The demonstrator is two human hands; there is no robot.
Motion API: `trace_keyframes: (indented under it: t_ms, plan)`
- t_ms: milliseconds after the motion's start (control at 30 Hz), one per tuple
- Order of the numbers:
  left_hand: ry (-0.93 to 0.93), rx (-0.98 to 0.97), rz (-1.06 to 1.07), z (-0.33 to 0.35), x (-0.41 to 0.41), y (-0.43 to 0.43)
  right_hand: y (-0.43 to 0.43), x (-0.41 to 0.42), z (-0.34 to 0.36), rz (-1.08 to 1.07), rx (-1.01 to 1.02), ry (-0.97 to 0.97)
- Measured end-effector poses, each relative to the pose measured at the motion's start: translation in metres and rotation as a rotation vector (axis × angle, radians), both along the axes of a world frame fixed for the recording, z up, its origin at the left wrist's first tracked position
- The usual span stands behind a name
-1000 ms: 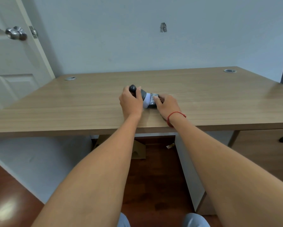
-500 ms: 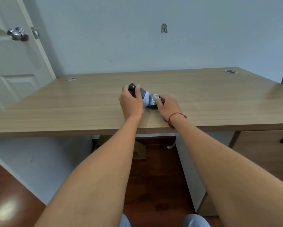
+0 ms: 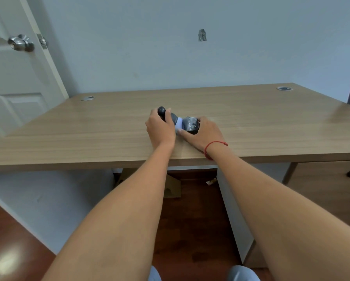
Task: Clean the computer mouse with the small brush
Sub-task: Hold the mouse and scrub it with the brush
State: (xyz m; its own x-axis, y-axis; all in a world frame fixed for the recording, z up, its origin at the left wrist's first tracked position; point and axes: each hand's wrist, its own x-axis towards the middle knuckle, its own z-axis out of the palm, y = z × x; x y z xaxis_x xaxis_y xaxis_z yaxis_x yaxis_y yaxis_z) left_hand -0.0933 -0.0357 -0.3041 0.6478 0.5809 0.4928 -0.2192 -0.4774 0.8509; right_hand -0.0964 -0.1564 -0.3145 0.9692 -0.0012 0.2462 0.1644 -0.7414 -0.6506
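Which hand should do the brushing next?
Probably the left hand: it already grips the dark-handled small brush, whose pale bristles meet the black computer mouse. The right hand holds that mouse steady on the wooden desk.

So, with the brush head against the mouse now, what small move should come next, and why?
Probably a short sweep of the brush across the mouse. The left hand grips its dark handle, its pale bristles meet the mouse's left side, and the right hand steadies the mouse on the desk.

Hands: left (image 3: 160,128) grips brush (image 3: 169,117), right (image 3: 205,132) apparently mouse (image 3: 191,124).
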Motion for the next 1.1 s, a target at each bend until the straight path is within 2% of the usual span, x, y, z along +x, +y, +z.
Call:
trace_keyframes:
  t_ms: [133,200,300,467,567,667,833,900,1000,1100]
  plan:
    - [-0.131,0.01,-0.061,0.005,-0.005,-0.005,0.0,-0.001,0.003,0.029,-0.073,-0.016]
    - [-0.075,0.083,-0.069,0.002,-0.002,-0.004,0.0,-0.002,0.003,0.056,-0.067,-0.018]
    - [0.042,0.1,0.033,-0.003,0.001,0.0,-0.001,-0.001,0.001,0.051,-0.06,-0.012]
    - [-0.133,0.098,-0.023,0.004,-0.004,-0.003,-0.004,0.004,-0.001,0.028,-0.108,-0.03]
    - [-0.066,0.144,-0.009,0.001,-0.002,-0.002,-0.005,0.003,-0.001,0.077,-0.059,-0.042]
    - [-0.007,0.115,0.052,-0.001,0.0,0.002,-0.007,0.003,-0.001,0.085,0.013,-0.031]
    - [-0.161,0.063,-0.044,0.005,-0.005,-0.002,-0.006,0.005,-0.001,0.038,-0.06,-0.009]
    - [-0.105,0.058,-0.041,0.004,-0.002,0.0,-0.007,0.007,-0.001,0.057,-0.057,-0.014]
    - [0.011,0.006,0.072,-0.001,0.003,0.005,-0.01,0.009,-0.002,0.098,-0.04,-0.004]
    - [-0.083,-0.058,0.083,0.002,0.001,0.005,-0.009,0.011,-0.002,0.124,-0.058,-0.003]
